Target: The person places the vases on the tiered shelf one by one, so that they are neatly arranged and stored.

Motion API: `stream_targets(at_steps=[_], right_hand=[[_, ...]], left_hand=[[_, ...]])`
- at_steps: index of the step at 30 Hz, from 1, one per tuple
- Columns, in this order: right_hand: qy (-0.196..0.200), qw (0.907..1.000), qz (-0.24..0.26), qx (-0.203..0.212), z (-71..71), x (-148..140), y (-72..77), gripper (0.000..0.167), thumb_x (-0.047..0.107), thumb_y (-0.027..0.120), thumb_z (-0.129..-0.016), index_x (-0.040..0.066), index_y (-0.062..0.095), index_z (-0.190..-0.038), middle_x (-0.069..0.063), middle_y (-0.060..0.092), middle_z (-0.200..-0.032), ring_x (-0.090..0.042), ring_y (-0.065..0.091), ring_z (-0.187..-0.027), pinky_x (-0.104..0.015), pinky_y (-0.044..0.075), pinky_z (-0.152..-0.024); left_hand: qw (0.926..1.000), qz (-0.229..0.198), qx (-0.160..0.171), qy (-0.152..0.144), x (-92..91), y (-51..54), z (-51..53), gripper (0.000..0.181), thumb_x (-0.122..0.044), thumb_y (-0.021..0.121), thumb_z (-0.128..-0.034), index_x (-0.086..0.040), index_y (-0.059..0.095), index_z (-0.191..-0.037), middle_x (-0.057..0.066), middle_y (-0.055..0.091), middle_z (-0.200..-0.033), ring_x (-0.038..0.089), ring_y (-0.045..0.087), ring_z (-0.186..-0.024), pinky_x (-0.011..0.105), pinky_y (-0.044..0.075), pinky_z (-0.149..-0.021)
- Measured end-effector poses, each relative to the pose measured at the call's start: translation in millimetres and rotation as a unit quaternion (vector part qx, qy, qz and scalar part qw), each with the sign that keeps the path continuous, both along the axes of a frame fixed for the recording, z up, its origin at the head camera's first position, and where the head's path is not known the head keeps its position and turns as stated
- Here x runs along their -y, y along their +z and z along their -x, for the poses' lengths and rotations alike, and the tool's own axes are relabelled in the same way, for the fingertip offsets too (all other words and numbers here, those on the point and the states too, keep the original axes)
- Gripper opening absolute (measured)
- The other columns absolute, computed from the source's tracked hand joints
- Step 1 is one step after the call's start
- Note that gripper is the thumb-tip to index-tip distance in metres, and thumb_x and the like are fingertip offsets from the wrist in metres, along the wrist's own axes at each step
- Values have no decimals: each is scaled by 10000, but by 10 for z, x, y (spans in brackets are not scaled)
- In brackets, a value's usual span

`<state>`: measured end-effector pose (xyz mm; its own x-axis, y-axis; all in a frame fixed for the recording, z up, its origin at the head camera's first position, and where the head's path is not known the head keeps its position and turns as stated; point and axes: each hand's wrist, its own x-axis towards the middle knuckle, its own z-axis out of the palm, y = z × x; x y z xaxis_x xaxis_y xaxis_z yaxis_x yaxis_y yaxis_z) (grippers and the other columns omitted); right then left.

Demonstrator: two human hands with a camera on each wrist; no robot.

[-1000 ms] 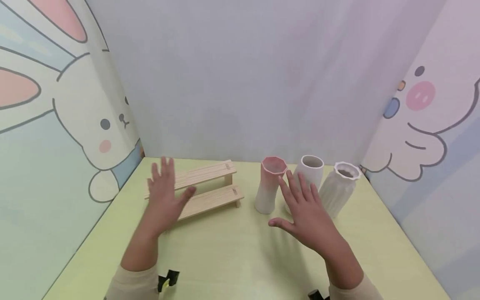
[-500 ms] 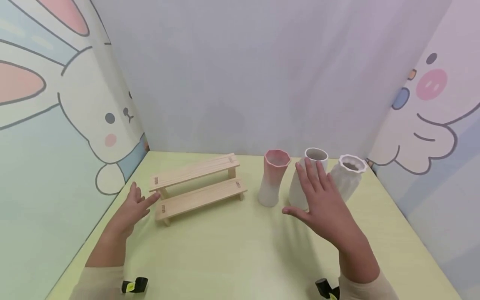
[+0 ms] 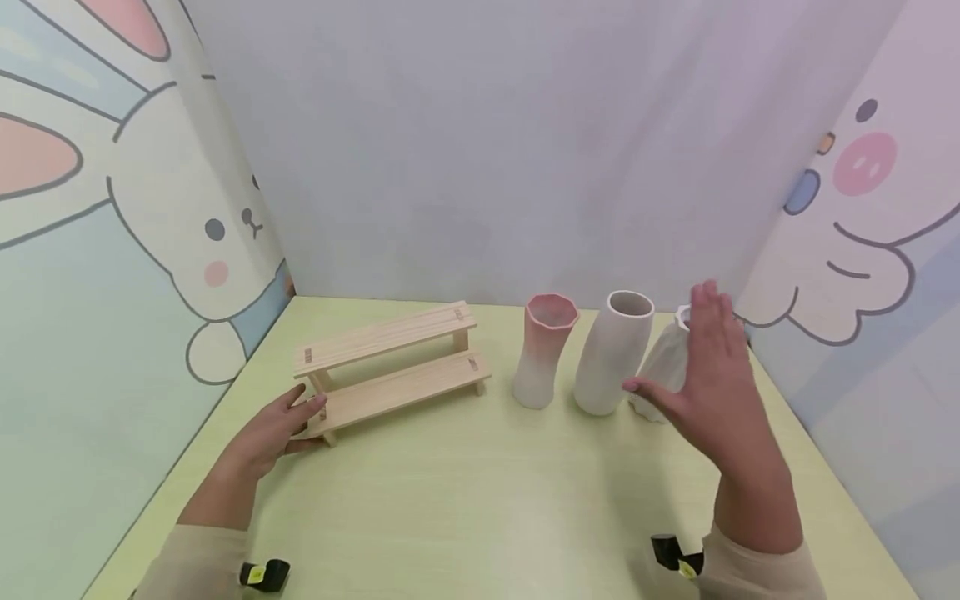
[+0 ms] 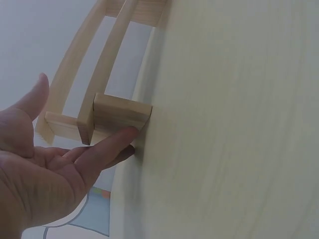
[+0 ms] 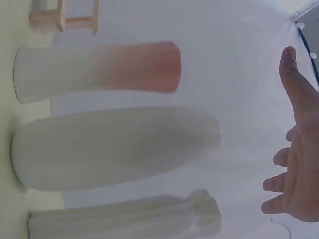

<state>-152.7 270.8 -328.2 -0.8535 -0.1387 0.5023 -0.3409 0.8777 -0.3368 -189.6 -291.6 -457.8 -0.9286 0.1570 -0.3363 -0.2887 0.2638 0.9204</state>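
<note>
In the head view the left hand [image 3: 266, 433] lies at eight o'clock, aimed toward two, thumb standing apart from its extended fingers; the left forearm [image 3: 221, 496] slants toward one. The right hand [image 3: 716, 392] hovers near four o'clock, fingers straight toward twelve, thumb spread toward ten.
</note>
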Motion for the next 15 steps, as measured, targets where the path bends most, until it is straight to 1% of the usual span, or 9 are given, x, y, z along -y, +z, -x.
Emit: stream_targets(at_steps=[3,4,6,7,9,11,13,15], right_hand=[[-237,9968,759,-114,63,-174,-17,1271,535,805,-752,224,-113,-1574,3,-108,-1651,-297,-94,-1512,-587,-14,-1232],[-344,9940,1034,-111,89,-230,-33,1266,509,814,-755,261,-124,-1570,34,-114,-1647,-276,-90,-1512,-601,-4,-1227],[-562,9850,1627,-105,145,-337,-71,1250,470,822,-763,323,-131,-1559,92,-107,-1639,-229,-70,-1511,-625,15,-1216],[-670,9789,1927,-83,173,-383,-92,1233,461,817,-771,352,-130,-1553,116,-95,-1636,-199,-53,-1511,-629,22,-1214],[-798,9649,2503,-68,233,-467,-138,1194,446,808,-785,380,-109,-1548,149,-63,-1633,-135,-11,-1508,-576,42,-1234],[-776,9490,3052,-152,296,-535,-194,1162,442,805,-792,368,-69,-1554,150,-19,-1635,-87,37,-1504,-479,60,-1253],[-697,9335,3512,-209,360,-585,-257,1126,416,800,-804,352,-33,-1558,135,25,-1638,-71,92,-1499,-384,72,-1259],[-613,9205,3852,-246,430,-621,-327,1099,395,798,-812,324,-3,-1561,108,65,-1641,-81,141,-1493,-314,93,-1253]], left_hand=[[10000,-48,1,-10,2,-14,1,953,-482,493,-1008,-59,-177,-1538,323,84,-1585,451,326,-1393,385,558,-965],[10000,-73,7,1,5,-18,0,949,-476,496,-1009,-53,-167,-1540,323,86,-1585,428,384,-1366,384,558,-964],[9999,-128,31,18,8,-25,-9,941,-464,504,-1009,-50,-152,-1544,322,74,-1587,378,469,-1314,384,556,-965],[9998,-175,41,23,10,-29,-15,937,-454,508,-1010,-48,-146,-1545,324,59,-1588,348,495,-1295,386,555,-966],[9996,-294,36,28,12,-41,-28,927,-426,519,-1013,-41,-135,-1546,331,59,-1585,302,538,-1254,388,554,-966],[9992,-406,15,17,10,-50,-41,909,-387,524,-1020,-35,-130,-1546,341,71,-1578,281,560,-1228,386,553,-964],[9987,-509,-33,14,11,-60,-44,892,-343,527,-1026,-24,-126,-1544,350,99,-1569,264,589,-1195,379,556,-958],[9983,-580,-80,14,15,-73,-41,875,-306,525,-1031,-15,-123,-1542,348,120,-1566,229,613,-1160,367,557,-953]])
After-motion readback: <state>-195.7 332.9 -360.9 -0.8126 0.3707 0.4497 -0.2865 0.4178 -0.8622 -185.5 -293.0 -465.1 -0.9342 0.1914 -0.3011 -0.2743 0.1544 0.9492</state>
